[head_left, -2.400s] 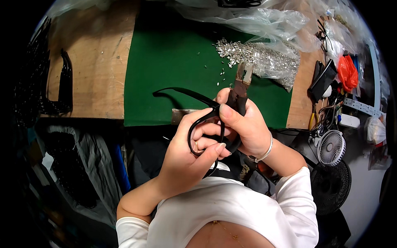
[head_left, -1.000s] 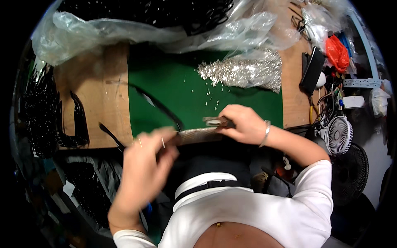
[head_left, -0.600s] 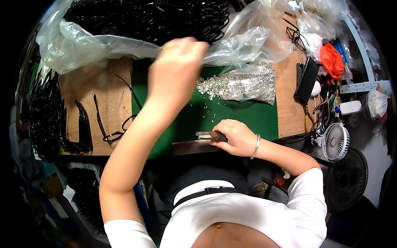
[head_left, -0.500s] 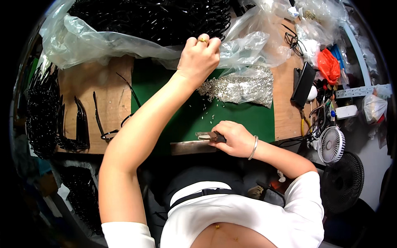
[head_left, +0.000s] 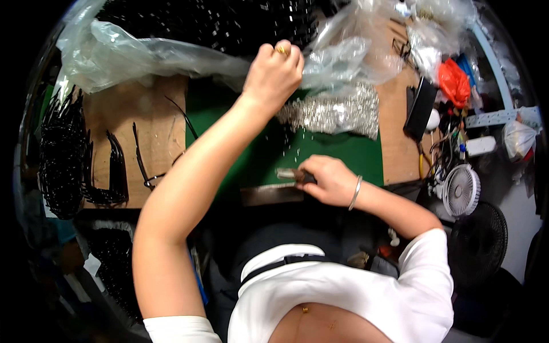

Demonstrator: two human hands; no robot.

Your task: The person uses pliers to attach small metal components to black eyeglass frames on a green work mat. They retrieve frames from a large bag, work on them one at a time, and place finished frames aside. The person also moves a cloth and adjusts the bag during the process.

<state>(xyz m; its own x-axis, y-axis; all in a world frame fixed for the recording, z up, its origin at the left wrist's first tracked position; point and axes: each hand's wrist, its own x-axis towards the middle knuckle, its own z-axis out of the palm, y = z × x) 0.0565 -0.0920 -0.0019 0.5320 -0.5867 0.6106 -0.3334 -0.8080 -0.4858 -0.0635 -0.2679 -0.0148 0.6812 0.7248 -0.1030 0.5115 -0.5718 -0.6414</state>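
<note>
frames [head_left: 189, 26], black and thin-limbed, lie heaped at the far side of our table, the pile stretching from left to right. our left hand [head_left: 274, 74] is by far the nearer one: its knuckles overlap the pile's near edge in our view, so the frames lie directly beyond it and off to its left. our left forearm slants in from the lower left, crossing the pile's long axis at an angle. the fingers are curled, their tips turned away, and we cannot tell whether they hold anything or touch the pile. single frames are too blurred there for us to say which way each one points.

our right hand [head_left: 326, 180] is well apart from the pile, closed round the pliers [head_left: 290, 174], whose nose points left, just beyond a metal plate [head_left: 271, 196] at the table's near edge. between our hands lies the green mat [head_left: 351, 150], with silvery pieces [head_left: 343, 111] in a clear bag and spilling from it.
</note>
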